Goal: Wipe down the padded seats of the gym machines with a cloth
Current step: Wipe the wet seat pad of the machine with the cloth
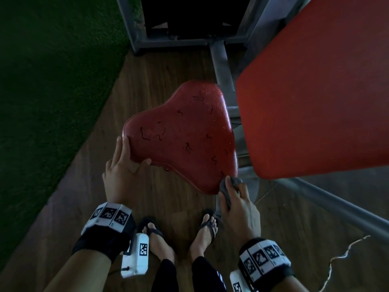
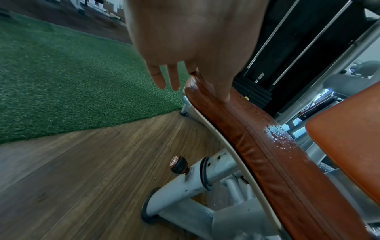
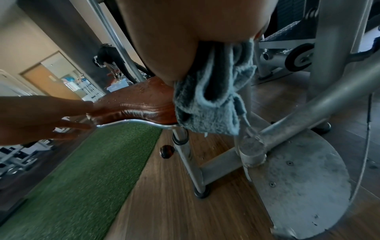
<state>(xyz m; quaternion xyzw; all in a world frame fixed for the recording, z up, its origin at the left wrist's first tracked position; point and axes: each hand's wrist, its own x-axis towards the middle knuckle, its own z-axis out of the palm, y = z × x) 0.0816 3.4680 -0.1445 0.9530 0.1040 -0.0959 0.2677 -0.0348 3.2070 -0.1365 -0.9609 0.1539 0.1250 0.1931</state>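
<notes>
The dark red padded seat point(image 1: 183, 135) sits in mid view, speckled with water droplets and dark squiggly marks. My left hand point(image 1: 133, 153) rests against its near left corner, fingers straight along the side and thumb on the front edge. From the left wrist view, the left hand point(image 2: 195, 91) lays its thumb on the seat point(image 2: 267, 154) while the fingers hang free. At the near right corner my right hand point(image 1: 231, 190) grips a bunched grey-blue cloth point(image 1: 235, 181). In the right wrist view the cloth point(image 3: 211, 100) drapes over the seat's edge point(image 3: 144, 105).
An orange-red back pad point(image 1: 315, 91) rises at the right, close to the seat. Grey frame tubes point(image 1: 223, 66) and a black weight stack point(image 1: 189, 15) stand behind. Green turf point(image 1: 52, 91) borders the wood floor point(image 1: 157, 70) on the left. An adjustment knob point(image 2: 179, 164) sticks out under the seat. A round metal foot plate point(image 3: 298, 178) lies right.
</notes>
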